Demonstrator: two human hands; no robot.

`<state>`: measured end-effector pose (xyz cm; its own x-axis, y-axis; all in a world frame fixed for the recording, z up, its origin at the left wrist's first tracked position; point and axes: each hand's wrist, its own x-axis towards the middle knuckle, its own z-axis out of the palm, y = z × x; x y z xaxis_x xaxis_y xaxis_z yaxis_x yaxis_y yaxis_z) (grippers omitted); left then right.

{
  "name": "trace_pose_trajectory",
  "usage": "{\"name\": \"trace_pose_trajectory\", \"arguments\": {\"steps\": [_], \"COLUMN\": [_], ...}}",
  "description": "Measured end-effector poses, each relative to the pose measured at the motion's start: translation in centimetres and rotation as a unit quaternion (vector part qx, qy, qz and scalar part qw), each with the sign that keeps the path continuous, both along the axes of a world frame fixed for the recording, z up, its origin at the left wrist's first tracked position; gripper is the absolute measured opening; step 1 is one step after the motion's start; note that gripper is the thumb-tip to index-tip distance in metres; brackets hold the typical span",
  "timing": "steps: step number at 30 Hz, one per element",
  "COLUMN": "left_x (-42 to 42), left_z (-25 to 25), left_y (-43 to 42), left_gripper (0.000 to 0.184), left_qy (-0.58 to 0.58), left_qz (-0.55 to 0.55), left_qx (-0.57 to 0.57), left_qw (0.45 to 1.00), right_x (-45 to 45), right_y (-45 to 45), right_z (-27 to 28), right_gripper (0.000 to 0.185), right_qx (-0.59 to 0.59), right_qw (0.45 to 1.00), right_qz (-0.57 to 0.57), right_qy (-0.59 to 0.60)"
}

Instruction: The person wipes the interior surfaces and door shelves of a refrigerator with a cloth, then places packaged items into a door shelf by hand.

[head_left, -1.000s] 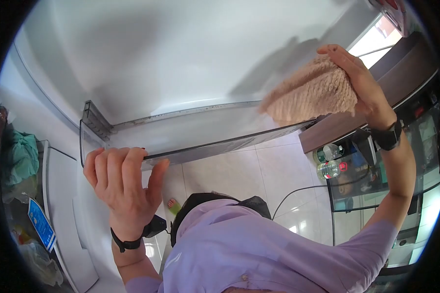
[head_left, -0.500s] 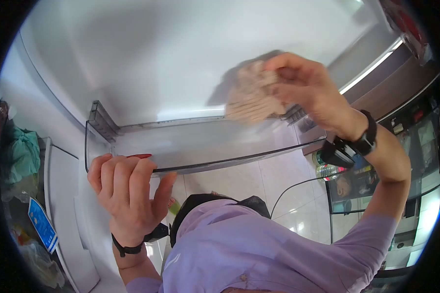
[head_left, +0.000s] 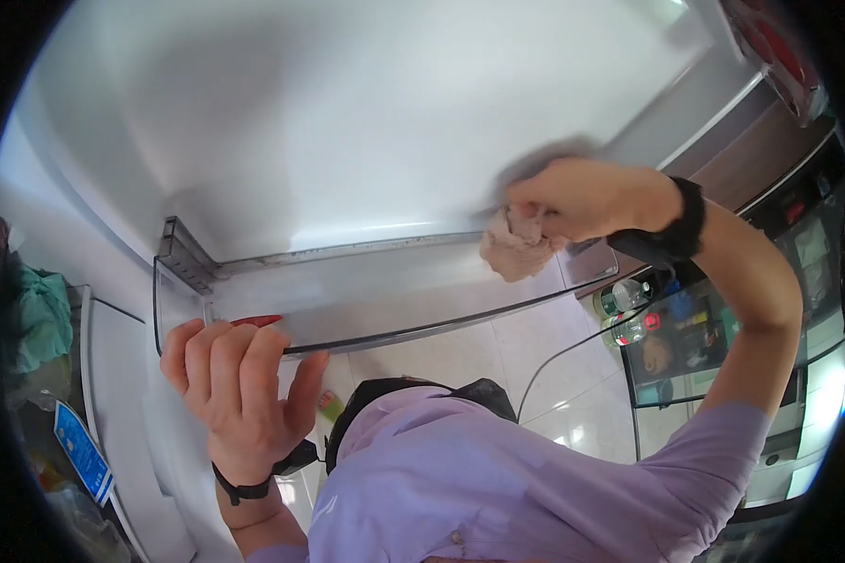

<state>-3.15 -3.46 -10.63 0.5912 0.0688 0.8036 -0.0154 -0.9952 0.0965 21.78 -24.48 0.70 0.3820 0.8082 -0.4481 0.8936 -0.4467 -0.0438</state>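
Observation:
A crumpled beige cloth (head_left: 516,249) is bunched in my right hand (head_left: 582,202), which is closed on it at the right end of a clear fridge door shelf (head_left: 413,330). Part of the cloth hangs below the fingers, over the shelf's back edge. At the shelf's left front corner, the fingers of my left hand (head_left: 239,389) curl over the dark rim, with the thumb outside it. Just beyond those fingers, a slim red object (head_left: 258,320) shows inside the shelf, partly covered by them. Behind the shelf rises the smooth white door panel (head_left: 347,122).
Plastic bottles (head_left: 624,314) stand on the tiled floor (head_left: 563,394) at right, beside a glass-fronted cabinet (head_left: 685,357). A dark cable (head_left: 559,355) crosses the floor. At far left are a green plastic bag (head_left: 42,319) and a blue label (head_left: 83,452) among fridge contents.
My right hand has moved down with the cloth, from the white panel to the shelf's right end. The left hand keeps its place on the rim, while the view has shifted slightly.

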Motion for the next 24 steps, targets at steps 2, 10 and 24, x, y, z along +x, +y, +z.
{"name": "trace_pose_trajectory", "arguments": {"steps": [2,10,24], "left_x": [-0.1,-0.4,0.4], "left_z": [0.0,0.2,-0.2], "left_y": [-0.1,0.2,0.6], "left_gripper": [0.030,0.029,0.031], "left_qy": [-0.001,0.009,-0.026], "left_qz": [0.001,-0.007,-0.038], "left_qx": [-0.005,-0.009,-0.006], "left_qw": [1.000,1.000,0.999], "right_x": [-2.6,-3.3,-8.8], "right_y": [-0.6,-4.4,13.2], "right_z": [2.5,2.3,2.8], "right_gripper": [0.014,0.022,0.039], "right_qx": [0.031,0.364,0.344], "right_qw": [0.992,0.868,0.904], "right_qz": [-0.124,-0.284,0.234], "right_qy": [0.019,0.182,-0.101]}}
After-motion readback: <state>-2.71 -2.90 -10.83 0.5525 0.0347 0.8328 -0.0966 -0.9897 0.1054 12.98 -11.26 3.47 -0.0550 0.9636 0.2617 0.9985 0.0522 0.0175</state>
